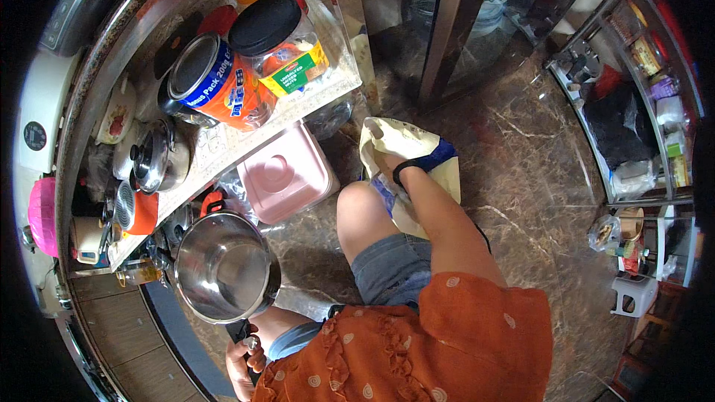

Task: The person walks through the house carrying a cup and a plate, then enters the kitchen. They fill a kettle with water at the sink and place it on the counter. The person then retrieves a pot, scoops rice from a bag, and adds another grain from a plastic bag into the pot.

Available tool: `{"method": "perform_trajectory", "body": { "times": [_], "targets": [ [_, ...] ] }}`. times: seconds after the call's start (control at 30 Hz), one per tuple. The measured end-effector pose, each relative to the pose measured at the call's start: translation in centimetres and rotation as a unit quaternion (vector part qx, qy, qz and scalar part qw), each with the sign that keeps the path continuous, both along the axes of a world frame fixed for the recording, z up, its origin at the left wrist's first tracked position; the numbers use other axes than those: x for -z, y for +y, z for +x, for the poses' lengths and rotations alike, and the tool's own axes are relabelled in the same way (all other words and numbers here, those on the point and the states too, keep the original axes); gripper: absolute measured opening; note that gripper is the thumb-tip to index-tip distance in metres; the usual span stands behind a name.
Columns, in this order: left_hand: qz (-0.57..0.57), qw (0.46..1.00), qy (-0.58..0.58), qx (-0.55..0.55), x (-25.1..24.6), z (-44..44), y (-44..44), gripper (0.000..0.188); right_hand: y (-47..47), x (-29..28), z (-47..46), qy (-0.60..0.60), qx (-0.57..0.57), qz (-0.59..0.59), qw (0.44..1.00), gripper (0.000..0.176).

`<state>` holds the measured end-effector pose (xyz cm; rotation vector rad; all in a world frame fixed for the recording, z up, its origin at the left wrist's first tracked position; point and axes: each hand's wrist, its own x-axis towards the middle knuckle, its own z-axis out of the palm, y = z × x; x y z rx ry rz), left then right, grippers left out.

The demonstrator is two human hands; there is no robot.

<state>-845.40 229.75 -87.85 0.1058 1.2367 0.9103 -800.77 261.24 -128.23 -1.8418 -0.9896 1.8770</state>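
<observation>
My left hand grips the black handle of a stainless-steel pot. The pot is held by my left leg, its mouth facing up, and I see only bare shiny steel inside. To the right of my bent knee stands a cream and blue sack, its mouth wide. My right hand reaches into this sack up to the wrist, where a black band sits. The fingers are hidden inside, so whether they hold anything does not show. The sack's contents are hidden too.
A lidded pink container stands on the marble-patterned floor. Above it, a shelf holds an orange canister, a black-lidded jar and a lidded steel pot. A white stool is far right.
</observation>
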Motion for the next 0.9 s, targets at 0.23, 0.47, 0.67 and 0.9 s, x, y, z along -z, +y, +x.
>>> {"method": "perform_trajectory", "body": {
  "times": [0.23,0.47,0.67,0.9],
  "targets": [
    [0.011,1.0,-0.005,-0.008,-0.4,0.7,0.1,0.044,1.0,-0.1,-2.8,0.0,0.052,0.01,0.999,0.023],
    [0.02,0.999,0.035,0.024,-0.4,1.0,0.2,0.046,-0.1,-3.4,-0.6,0.008,0.077,0.004,0.997,0.021],
    [0.038,0.997,0.027,0.059,0.0,1.0,0.3,0.051,-0.9,-9.0,1.5,0.001,0.111,0.01,0.994,0.02],
    [0.031,0.996,0.023,0.081,0.1,1.1,1.2,0.046,-3.1,-16.3,2.8,0.038,0.189,0.077,0.978,0.024]
  ]
}}
